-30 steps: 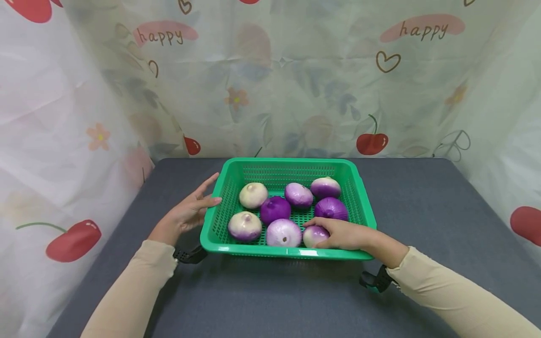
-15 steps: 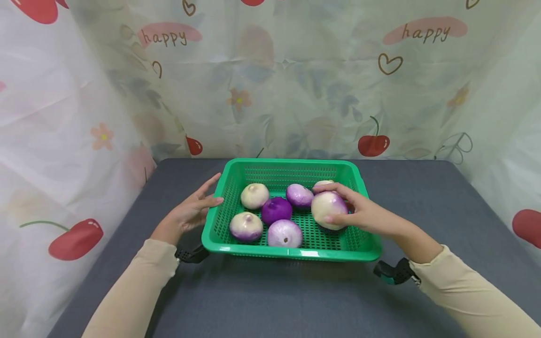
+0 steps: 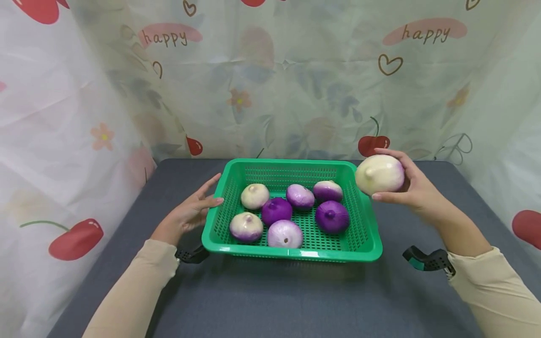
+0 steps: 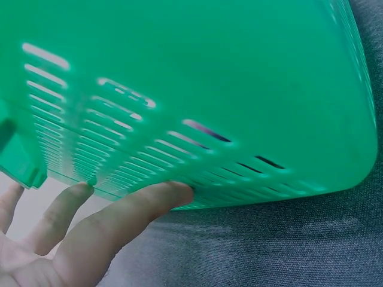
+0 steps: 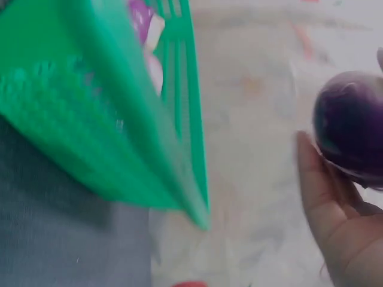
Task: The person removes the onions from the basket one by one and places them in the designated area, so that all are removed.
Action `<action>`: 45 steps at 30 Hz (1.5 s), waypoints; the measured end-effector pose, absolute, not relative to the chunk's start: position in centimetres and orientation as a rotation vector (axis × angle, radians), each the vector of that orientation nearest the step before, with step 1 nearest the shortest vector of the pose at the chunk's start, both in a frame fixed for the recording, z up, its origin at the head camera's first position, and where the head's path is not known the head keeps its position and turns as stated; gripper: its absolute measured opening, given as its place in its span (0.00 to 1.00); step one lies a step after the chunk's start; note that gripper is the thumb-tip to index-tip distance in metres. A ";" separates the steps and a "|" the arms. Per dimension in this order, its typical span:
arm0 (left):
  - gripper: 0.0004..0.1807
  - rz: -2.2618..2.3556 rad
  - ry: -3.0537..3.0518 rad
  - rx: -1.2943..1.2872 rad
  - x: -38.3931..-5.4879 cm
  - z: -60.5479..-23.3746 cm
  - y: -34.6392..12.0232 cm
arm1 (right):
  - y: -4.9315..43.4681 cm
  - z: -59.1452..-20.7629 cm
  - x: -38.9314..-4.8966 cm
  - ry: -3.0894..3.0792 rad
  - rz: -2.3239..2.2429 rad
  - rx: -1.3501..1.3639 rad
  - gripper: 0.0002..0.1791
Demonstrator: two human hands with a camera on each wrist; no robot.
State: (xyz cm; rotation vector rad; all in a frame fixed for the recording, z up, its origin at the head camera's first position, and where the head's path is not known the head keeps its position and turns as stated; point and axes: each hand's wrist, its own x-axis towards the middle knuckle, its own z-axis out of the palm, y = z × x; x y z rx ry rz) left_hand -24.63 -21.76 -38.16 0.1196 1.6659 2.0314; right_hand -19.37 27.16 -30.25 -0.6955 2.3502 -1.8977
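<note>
A: Where is the big white-and-purple onion [image 3: 379, 174]?

B: I see it up in the right hand [image 3: 418, 190], just to the right of the green basket [image 3: 291, 254], by its far right corner. From the right wrist I can see a gap between the onion and the basket.

A: How is that hand holding it?

B: The thumb is on the near side and the fingers are on the far side, pinching the onion between them. I'd want that pinch snug but not hard. The skin looks shiny, so I think it could slip. I'd go slowly and stay clear of the edge, so nothing bumps.

A: And the left hand [image 3: 186, 216]?

B: It is at the basket's left side, fingers spread, not wrapped around anything. I can't tell how hard it presses. I think a light touch is best, because a big push might slide the basket.

A: What's in the basket?

B: I count seven more. Along the far side, left to right: a white onion [image 3: 255, 196], a lilac onion [image 3: 300, 196] and a white-topped onion [image 3: 327, 191]. In the middle is a dark purple onion [image 3: 276, 211], and over to the right is a streaky purple onion [image 3: 332, 217]. Near the front are a two-colour onion [image 3: 246, 227] and a pale onion [image 3: 285, 234].

A: What's under it all?

B: A dark grey table [image 3: 274, 300].
</note>
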 end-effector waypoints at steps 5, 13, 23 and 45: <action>0.44 2.026 1.668 0.123 -24.8 -38.4 -21.7 | 29.3 -31.2 -20.4 2.298 -2.094 -0.510 0.43; 0.44 2.016 1.682 0.125 -24.8 -38.6 -21.7 | 31.5 -34.0 -22.7 2.089 -2.321 -0.221 0.32; 0.44 2.002 1.715 0.141 -24.9 -38.9 -21.9 | 32.3 -39.3 -25.8 2.766 -1.670 0.159 0.49; 0.44 1.988 1.734 0.175 -25.1 -38.9 -22.0 | 32.4 -42.1 -28.2 2.782 -1.432 0.363 0.55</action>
